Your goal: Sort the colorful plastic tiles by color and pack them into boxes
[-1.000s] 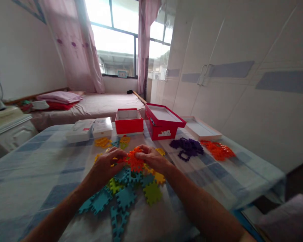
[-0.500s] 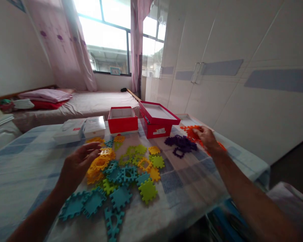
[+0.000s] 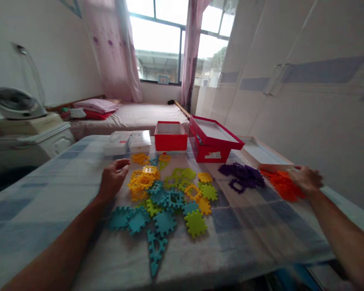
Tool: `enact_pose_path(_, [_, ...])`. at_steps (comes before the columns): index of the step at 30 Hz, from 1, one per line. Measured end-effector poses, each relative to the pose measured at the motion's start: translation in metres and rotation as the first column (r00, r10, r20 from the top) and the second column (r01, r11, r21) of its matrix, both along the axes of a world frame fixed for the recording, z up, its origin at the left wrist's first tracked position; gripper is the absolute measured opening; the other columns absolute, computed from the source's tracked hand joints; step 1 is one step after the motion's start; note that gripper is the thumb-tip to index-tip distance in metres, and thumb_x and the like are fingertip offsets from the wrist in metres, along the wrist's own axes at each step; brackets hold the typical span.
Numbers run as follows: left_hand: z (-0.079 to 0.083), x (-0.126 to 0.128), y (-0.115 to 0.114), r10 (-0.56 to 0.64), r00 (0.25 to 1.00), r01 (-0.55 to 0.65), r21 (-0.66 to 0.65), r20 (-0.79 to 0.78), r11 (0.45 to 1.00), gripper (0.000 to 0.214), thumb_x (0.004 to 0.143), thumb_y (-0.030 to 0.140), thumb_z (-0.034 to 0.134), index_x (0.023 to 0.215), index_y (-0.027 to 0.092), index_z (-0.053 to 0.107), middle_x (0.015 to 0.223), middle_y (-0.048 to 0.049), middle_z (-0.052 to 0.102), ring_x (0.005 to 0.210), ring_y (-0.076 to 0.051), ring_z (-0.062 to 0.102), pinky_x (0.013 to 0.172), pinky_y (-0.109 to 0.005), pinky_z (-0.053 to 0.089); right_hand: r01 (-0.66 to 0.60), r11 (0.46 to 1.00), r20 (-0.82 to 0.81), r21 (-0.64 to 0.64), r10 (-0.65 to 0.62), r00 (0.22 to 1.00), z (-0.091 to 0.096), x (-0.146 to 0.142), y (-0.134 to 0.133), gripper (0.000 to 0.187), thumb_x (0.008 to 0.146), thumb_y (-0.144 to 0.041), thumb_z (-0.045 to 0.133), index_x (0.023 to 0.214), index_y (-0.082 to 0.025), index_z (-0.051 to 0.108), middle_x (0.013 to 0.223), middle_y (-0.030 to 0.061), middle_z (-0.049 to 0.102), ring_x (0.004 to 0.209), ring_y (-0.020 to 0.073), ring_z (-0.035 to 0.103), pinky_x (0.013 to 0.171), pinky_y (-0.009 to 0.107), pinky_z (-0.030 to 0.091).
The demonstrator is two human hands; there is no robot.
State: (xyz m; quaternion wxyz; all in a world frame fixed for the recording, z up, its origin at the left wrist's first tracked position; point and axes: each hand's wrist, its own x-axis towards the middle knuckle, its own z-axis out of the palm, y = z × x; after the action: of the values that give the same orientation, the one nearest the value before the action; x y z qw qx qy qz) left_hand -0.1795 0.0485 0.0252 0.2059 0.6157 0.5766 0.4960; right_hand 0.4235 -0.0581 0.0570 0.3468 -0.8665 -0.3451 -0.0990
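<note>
Left of the yellow interlocking tiles (image 3: 141, 182), my left hand (image 3: 113, 178) hovers with fingers loosely curled, a small gap at the thumb, and nothing visible in them. My right hand (image 3: 307, 178) is at the right edge of the orange tiles (image 3: 280, 184); motion blur hides whether its fingers hold one. Purple tiles (image 3: 242, 176) lie in a heap beside the orange ones. Blue tiles (image 3: 165, 222), green tiles (image 3: 195, 223) and more yellow pieces are mixed together in the middle of the table.
At the back stand a red open box (image 3: 170, 141), a second red box (image 3: 212, 152) with a tilted lid (image 3: 216, 133), and white boxes (image 3: 117, 144). A shallow tray (image 3: 273, 165) lies behind the orange tiles. The checked tablecloth (image 3: 230, 254) covers the table.
The view has swung left. My right hand, which held an orange tile above the pile, is now lower at the pile's right edge. My left hand has drawn away from the yellow tiles.
</note>
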Motion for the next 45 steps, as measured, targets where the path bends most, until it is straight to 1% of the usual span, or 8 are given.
enact_pose_path(3, [-0.003, 0.001, 0.002, 0.007, 0.998, -0.008, -0.015, -0.060, 1.000, 0.037, 0.071, 0.039, 0.050, 0.095, 0.013, 0.063, 0.099, -0.0104, 0.067, 0.091, -0.021, 0.064, 0.082, -0.032, 0.051, -0.009, 1.000, 0.123, -0.024, 0.012, 0.992, 0.003, -0.028, 0.004, 0.036, 0.076, -0.033, 0.049, 0.106, -0.021, 0.063, 0.113, 0.0238, 0.055, 0.117, 0.0437, 0.044, 0.086, 0.056, 0.037])
enact_pose_path(7, [-0.008, 0.005, 0.002, -0.024, 0.991, 0.019, -0.038, -0.135, 0.999, 0.037, 0.077, 0.040, 0.046, 0.096, 0.013, 0.063, 0.100, -0.0105, 0.067, 0.089, -0.019, 0.064, 0.081, -0.030, 0.051, -0.432, 0.902, 0.008, -0.024, 0.432, 0.902, 0.007, -0.108, 0.011, 0.031, 0.080, -0.037, 0.047, 0.105, -0.025, 0.062, 0.110, 0.0146, 0.061, 0.096, 0.0302, 0.060, 0.083, 0.041, 0.043])
enact_pose_path(13, [-0.007, 0.015, -0.015, -0.065, 0.868, 0.047, -0.048, -0.492, 0.998, 0.052, 0.082, 0.056, 0.043, 0.109, 0.016, 0.062, 0.112, -0.0112, 0.063, 0.104, -0.022, 0.058, 0.093, -0.031, 0.043, -0.878, 0.472, -0.134, -0.077, 0.868, 0.478, -0.001, -0.239, 0.031, 0.034, 0.079, -0.040, 0.054, 0.105, -0.020, 0.063, 0.105, 0.0083, 0.065, 0.093, 0.0239, 0.061, 0.085, 0.038, 0.045])
enact_pose_path(17, [-0.009, 0.018, -0.021, -0.103, 0.801, 0.106, -0.030, -0.589, 0.994, 0.060, 0.078, 0.062, 0.049, 0.118, 0.019, 0.057, 0.117, -0.0099, 0.061, 0.108, -0.023, 0.056, 0.095, -0.032, 0.041, -0.923, 0.341, -0.102, -0.178, 0.927, 0.362, -0.006, -0.292, 0.044, 0.041, 0.079, -0.037, 0.057, 0.114, -0.018, 0.060, 0.111, 0.0115, 0.061, 0.097, 0.0243, 0.060, 0.087, 0.039, 0.043])
enact_pose_path(22, [-0.017, 0.019, -0.015, -0.152, 0.815, 0.165, -0.028, -0.558, 0.986, 0.053, 0.079, 0.055, 0.054, 0.116, 0.017, 0.059, 0.114, -0.0099, 0.062, 0.108, -0.024, 0.055, 0.095, -0.034, 0.041, -0.904, 0.316, -0.058, -0.289, 0.937, 0.346, -0.015, -0.320, 0.059, 0.046, 0.081, -0.038, 0.056, 0.122, -0.018, 0.055, 0.118, 0.0124, 0.058, 0.107, 0.0240, 0.055, 0.092, 0.038, 0.041])
enact_pose_path(28, [-0.019, 0.021, -0.010, -0.153, 0.867, 0.173, -0.001, -0.474, 0.985, 0.038, 0.079, 0.041, 0.055, 0.108, 0.017, 0.062, 0.108, -0.0086, 0.063, 0.103, -0.022, 0.057, 0.093, -0.034, 0.043, -0.764, 0.468, -0.012, -0.444, 0.850, 0.527, -0.028, -0.314, 0.075, 0.052, 0.083, -0.043, 0.052, 0.127, -0.016, 0.051, 0.127, 0.0147, 0.053, 0.117, 0.0280, 0.049, 0.096, 0.039, 0.037])
enact_pose_path(40, [-0.018, 0.019, -0.005, -0.167, 0.902, 0.132, -0.113, -0.399, 0.985, 0.041, 0.079, 0.037, 0.048, 0.109, 0.011, 0.060, 0.111, -0.0120, 0.062, 0.094, -0.021, 0.061, 0.084, -0.031, 0.048, -0.887, 0.459, -0.104, -0.045, 0.881, 0.462, -0.028, -0.296, 0.071, 0.038, 0.080, -0.036, 0.056, 0.112, -0.015, 0.059, 0.107, 0.0096, 0.061, 0.096, 0.0176, 0.059, 0.085, 0.029, 0.045])
enact_pose_path(45, [-0.018, 0.019, -0.005, -0.187, 0.895, 0.163, -0.093, -0.405, 0.982, 0.048, 0.080, 0.047, 0.045, 0.107, 0.012, 0.061, 0.109, -0.0126, 0.063, 0.094, -0.022, 0.062, 0.084, -0.033, 0.048, -0.892, 0.430, -0.141, -0.141, 0.883, 0.448, -0.012, -0.262, 0.069, 0.045, 0.073, -0.034, 0.062, 0.113, -0.014, 0.059, 0.110, 0.0111, 0.060, 0.099, 0.0208, 0.058, 0.088, 0.032, 0.044])
